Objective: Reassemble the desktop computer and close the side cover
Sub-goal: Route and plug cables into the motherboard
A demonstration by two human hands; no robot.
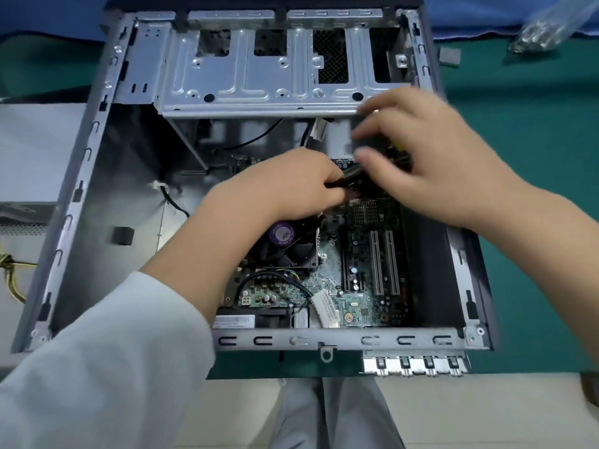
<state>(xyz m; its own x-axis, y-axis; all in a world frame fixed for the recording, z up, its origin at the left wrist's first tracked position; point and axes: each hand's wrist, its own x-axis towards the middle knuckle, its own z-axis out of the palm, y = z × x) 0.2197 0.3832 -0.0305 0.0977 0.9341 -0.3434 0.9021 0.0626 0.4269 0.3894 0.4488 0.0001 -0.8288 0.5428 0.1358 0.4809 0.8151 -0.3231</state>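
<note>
An open grey desktop case (84, 176) lies on its side on a green mat. Its green motherboard (363, 303) shows, with a black CPU fan (288, 244) and two white slots (384, 260). A metal drive cage (246, 79) spans the far part of the case. Over the middle of the board, my left hand (282, 186) is closed on a bundle of black cables (350, 176). My right hand (421, 153) is blurred, its fingers curled on the same bundle, where a bit of yellow shows. The cable ends are hidden under my fingers.
A grey metal unit with yellow wires (13, 270) lies left of the case. A clear plastic bag (551, 30) and a small grey block (450, 56) sit at the far right on the green mat (534, 157). The table's front edge runs just below the case.
</note>
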